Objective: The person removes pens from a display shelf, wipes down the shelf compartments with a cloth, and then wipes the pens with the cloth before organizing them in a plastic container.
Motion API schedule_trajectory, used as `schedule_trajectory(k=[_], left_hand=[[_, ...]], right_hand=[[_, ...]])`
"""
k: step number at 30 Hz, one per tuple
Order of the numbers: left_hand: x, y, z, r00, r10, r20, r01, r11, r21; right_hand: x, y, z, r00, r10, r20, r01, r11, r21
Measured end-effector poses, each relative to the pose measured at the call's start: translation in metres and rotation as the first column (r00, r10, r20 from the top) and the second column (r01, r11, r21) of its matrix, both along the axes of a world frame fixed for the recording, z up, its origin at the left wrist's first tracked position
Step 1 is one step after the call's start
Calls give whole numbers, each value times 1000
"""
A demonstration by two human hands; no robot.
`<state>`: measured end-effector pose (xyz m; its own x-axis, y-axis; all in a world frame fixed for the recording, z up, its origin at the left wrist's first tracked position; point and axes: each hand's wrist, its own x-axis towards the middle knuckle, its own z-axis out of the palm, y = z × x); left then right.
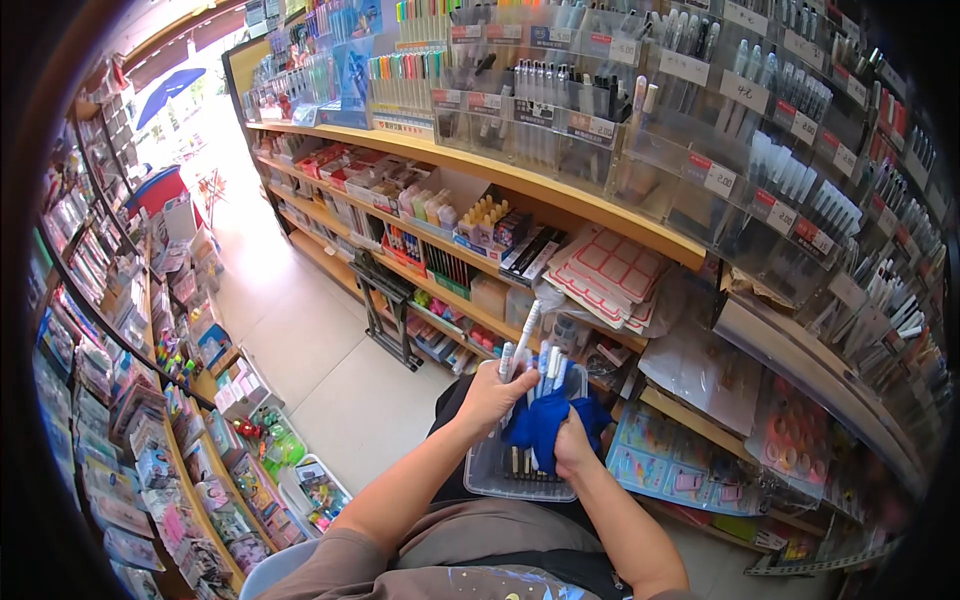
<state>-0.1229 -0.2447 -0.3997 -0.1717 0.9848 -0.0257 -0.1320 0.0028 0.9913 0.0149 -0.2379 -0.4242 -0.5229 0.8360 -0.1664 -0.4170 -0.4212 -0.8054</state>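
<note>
My left hand (492, 398) is closed around a white pen (527, 328) that points up and away from me, and another pen (506, 358) stands up beside the fingers. My right hand (574, 446) grips a bunched blue cloth (540, 422). Several white pens (551, 364) rise just behind the cloth, between the two hands; what supports their lower ends is hidden. Below both hands a clear plastic bin (482, 472) rests at my lap, with more pens (522, 462) inside, partly covered by the cloth.
In front, a wooden shelf unit (470, 165) carries clear pen racks (690, 165) with price tags. Lower shelves hold boxes, a stack of red-and-white label sheets (605, 270) and packaged goods. Crowded shelves (190, 450) line the left, and a tiled aisle (300, 340) leads to a bright doorway.
</note>
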Motion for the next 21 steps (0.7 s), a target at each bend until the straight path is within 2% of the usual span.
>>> schedule_trajectory(k=[2, 3, 7, 13, 16, 17, 21], left_hand=[[-3, 5, 3, 995, -89, -36, 89, 996, -3], [-4, 10, 0, 990, -133, 40, 135, 990, -45], [-9, 14, 3, 976, -189, 105, 198, 977, -80], [-11, 13, 5, 992, -104, 70, 106, 994, -20], [-17, 17, 7, 992, 10, 123, -8, 1000, -21], [-20, 22, 5, 987, 53, 153, -64, 996, 62], [-25, 22, 3, 972, 26, 235, -36, 999, 39]], right_hand=[[3, -3, 3, 997, 51, 54, -50, 999, -7], [4, -4, 6, 996, 58, 63, -57, 998, -14], [6, 1, -3, 978, 174, 112, -177, 984, 19], [2, 2, -9, 954, 226, 199, -244, 967, 71], [-1, -3, -7, 945, 221, 242, -247, 966, 79], [-2, -4, -9, 943, 222, 249, -250, 965, 86], [-2, -5, -11, 947, 192, 258, -222, 971, 93]])
